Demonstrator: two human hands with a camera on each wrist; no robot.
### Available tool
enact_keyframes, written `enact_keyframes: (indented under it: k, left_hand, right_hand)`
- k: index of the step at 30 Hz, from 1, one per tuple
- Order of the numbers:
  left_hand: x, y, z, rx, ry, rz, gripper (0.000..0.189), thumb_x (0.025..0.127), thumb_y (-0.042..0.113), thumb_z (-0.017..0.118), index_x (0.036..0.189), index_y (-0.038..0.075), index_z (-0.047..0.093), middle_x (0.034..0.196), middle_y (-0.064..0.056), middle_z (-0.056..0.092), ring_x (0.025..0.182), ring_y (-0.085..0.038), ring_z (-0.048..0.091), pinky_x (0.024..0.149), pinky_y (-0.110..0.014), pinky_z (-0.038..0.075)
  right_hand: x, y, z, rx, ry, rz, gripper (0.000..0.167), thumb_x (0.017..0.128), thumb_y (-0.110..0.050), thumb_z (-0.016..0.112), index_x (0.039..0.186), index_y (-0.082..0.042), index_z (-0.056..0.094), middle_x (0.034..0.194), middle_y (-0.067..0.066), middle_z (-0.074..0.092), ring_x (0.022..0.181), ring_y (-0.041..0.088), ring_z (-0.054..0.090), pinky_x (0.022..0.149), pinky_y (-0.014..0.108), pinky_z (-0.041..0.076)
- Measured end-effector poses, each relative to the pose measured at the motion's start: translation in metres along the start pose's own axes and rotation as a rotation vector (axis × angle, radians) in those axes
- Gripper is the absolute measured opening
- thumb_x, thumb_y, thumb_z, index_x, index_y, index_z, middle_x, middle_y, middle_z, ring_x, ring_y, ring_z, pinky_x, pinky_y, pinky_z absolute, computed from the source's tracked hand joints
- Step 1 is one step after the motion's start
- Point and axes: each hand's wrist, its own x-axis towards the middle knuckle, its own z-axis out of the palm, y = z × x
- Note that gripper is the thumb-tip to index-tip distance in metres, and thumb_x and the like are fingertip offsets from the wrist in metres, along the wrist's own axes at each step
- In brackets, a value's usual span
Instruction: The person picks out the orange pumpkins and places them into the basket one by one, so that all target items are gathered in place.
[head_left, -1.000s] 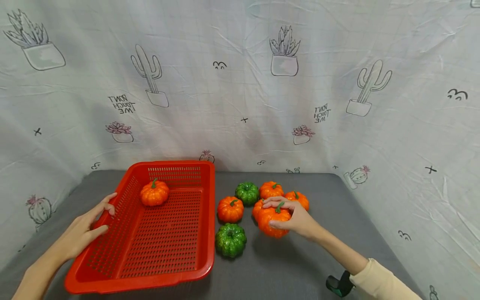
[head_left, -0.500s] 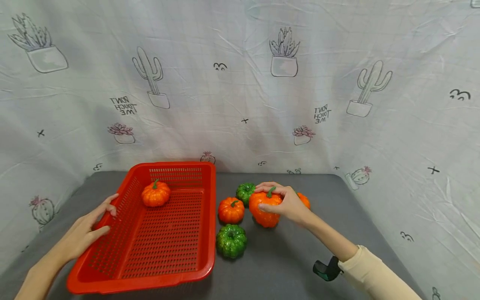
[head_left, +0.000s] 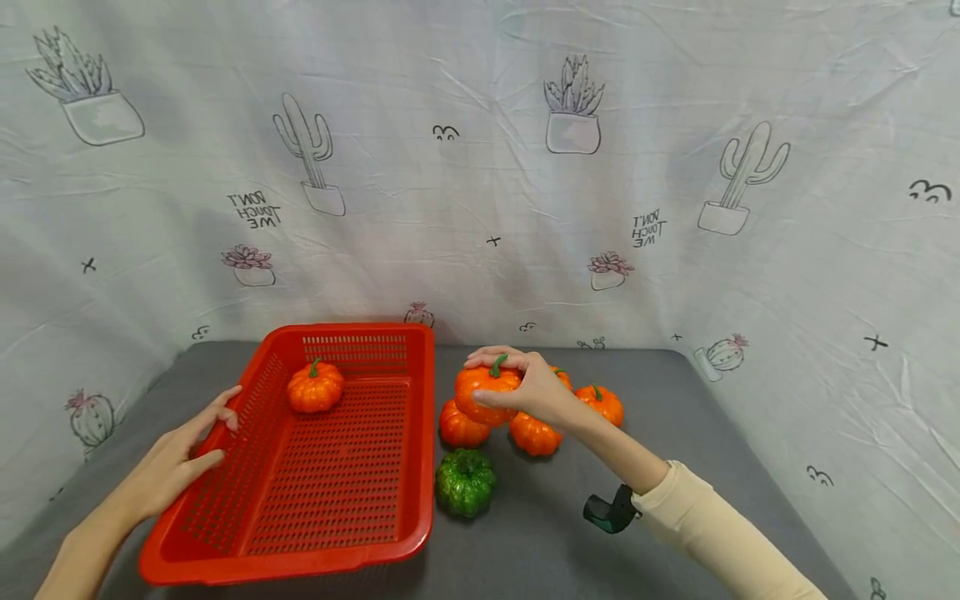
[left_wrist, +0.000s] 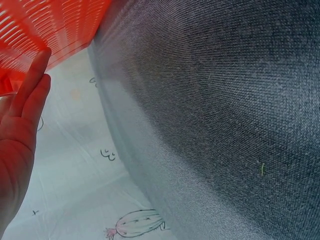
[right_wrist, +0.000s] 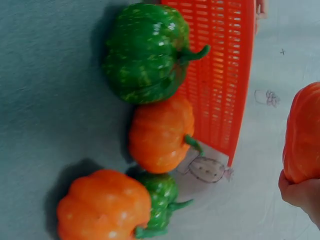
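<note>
While the left hand [head_left: 168,467] rests spread at the left rim of the red basket [head_left: 422,433], its thumb apart from the fingers, the right hand [head_left: 534,390] pinches an orange pumpkin [head_left: 476,383] between thumb and fingers, raised above the grey desk [head_left: 525,537] just right of the basket. The raised pumpkin partly covers a second orange pumpkin [head_left: 459,429]; a green pumpkin [head_left: 465,483] sits nearer, beside the basket. Three more orange pumpkins [head_left: 536,436] stand to the right, and the right wrist view shows a smaller-looking green one [right_wrist: 161,197]. A lone orange pumpkin [head_left: 316,390] lies in the basket's far left part.
</note>
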Motion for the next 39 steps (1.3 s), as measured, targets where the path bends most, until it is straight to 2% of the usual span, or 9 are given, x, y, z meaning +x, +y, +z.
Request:
enact_keyframes:
  k: [10,17,21,24,28,34,39]
  left_hand:
    - [0.0,0.0,-0.005,0.007,-0.005,0.006,0.067,0.081,-0.008,0.06,0.143,0.004,0.037,0.106,0.008,0.051,0.102,0.007,0.037,0.073,-0.012,0.03]
    - [0.003,0.0,-0.005,0.009,-0.011,0.001,0.053,0.082,-0.006,0.06,0.131,0.007,0.045,0.122,0.007,0.048,0.106,0.008,0.036,0.073,-0.012,0.03]
    - [0.004,0.0,-0.006,0.004,-0.017,-0.001,0.063,0.082,-0.006,0.059,0.141,0.005,0.038,0.11,0.007,0.05,0.099,0.006,0.038,0.071,-0.013,0.031]
    - [0.004,0.0,-0.006,-0.001,-0.02,0.002,0.068,0.083,-0.006,0.059,0.145,0.003,0.033,0.104,0.007,0.05,0.097,0.005,0.039,0.071,-0.014,0.032]
    - [0.005,0.0,-0.007,-0.002,-0.017,0.007,0.063,0.083,-0.006,0.058,0.142,0.003,0.036,0.107,0.005,0.051,0.099,0.005,0.038,0.071,-0.014,0.032]
    - [0.005,0.001,-0.006,-0.018,-0.017,0.004,0.059,0.083,-0.007,0.058,0.137,0.004,0.039,0.111,0.003,0.051,0.104,0.005,0.037,0.073,-0.013,0.031]
    - [0.005,0.001,-0.004,-0.036,-0.012,0.006,0.057,0.082,-0.008,0.058,0.135,0.004,0.041,0.115,0.001,0.05,0.106,0.005,0.036,0.075,-0.013,0.028]
  right_hand:
    - [0.026,-0.01,0.018,0.042,-0.011,-0.022,0.031,0.084,-0.009,0.073,0.115,-0.008,0.068,0.13,0.005,0.057,0.126,0.013,0.043,0.1,0.039,0.04]
    - [0.047,-0.017,0.032,0.087,-0.037,-0.046,0.032,0.084,-0.01,0.072,0.115,-0.007,0.067,0.129,0.0,0.056,0.127,0.013,0.042,0.096,0.036,0.044]
    - [0.059,-0.021,0.04,0.117,-0.054,-0.067,0.033,0.085,-0.008,0.071,0.117,-0.004,0.066,0.13,0.0,0.055,0.128,0.013,0.04,0.093,0.035,0.046]
    - [0.068,-0.024,0.045,0.103,-0.055,-0.082,0.032,0.085,-0.01,0.072,0.116,-0.005,0.066,0.129,-0.001,0.057,0.13,0.011,0.039,0.096,0.033,0.044]
    - [0.08,-0.029,0.052,0.096,-0.058,-0.109,0.032,0.084,-0.011,0.072,0.115,-0.005,0.067,0.126,-0.001,0.059,0.128,0.009,0.04,0.097,0.032,0.042]
    - [0.092,-0.033,0.064,0.174,-0.083,-0.109,0.035,0.085,-0.007,0.07,0.119,-0.001,0.064,0.133,0.008,0.054,0.122,0.013,0.044,0.091,0.032,0.047]
    - [0.098,-0.034,0.073,0.22,-0.106,-0.1,0.035,0.087,-0.007,0.068,0.12,0.002,0.062,0.137,0.009,0.05,0.122,0.015,0.043,0.085,0.032,0.048]
